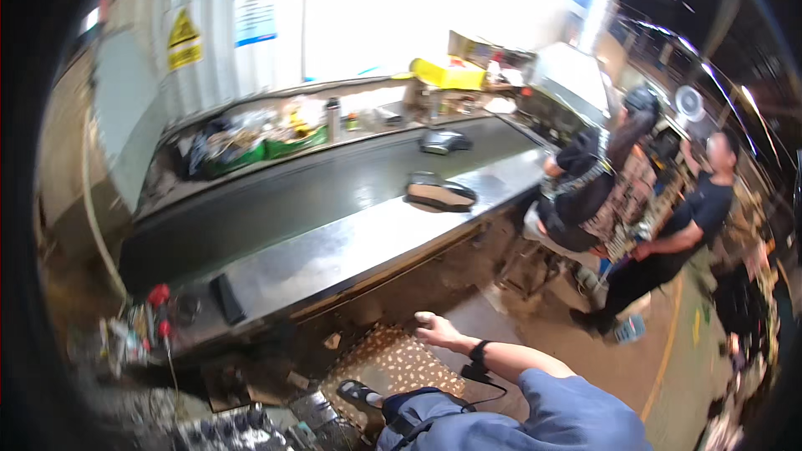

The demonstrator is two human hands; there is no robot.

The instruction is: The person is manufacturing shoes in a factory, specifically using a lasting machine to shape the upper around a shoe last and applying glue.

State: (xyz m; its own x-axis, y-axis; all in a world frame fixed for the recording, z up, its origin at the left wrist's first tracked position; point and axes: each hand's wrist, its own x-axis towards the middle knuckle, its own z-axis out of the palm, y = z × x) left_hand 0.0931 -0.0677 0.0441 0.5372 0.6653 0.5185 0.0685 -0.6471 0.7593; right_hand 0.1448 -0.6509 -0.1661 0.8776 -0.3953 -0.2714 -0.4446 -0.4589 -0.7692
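I am extending my right hand point(436, 330), grip apparently loose and holding nothing, toward the counter point(334, 255); the dark shoe sole point(440, 193) is lying beyond it, long axis along the counter.

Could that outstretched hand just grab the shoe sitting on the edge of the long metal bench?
Probably not from here: the right hand hangs low over the floor, well short of the shoe up on the bench. Nothing blocks the way.

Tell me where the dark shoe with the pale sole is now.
In the head view, the dark shoe with the pale sole lies on its side on the long metal bench, right of centre, near the seated person.
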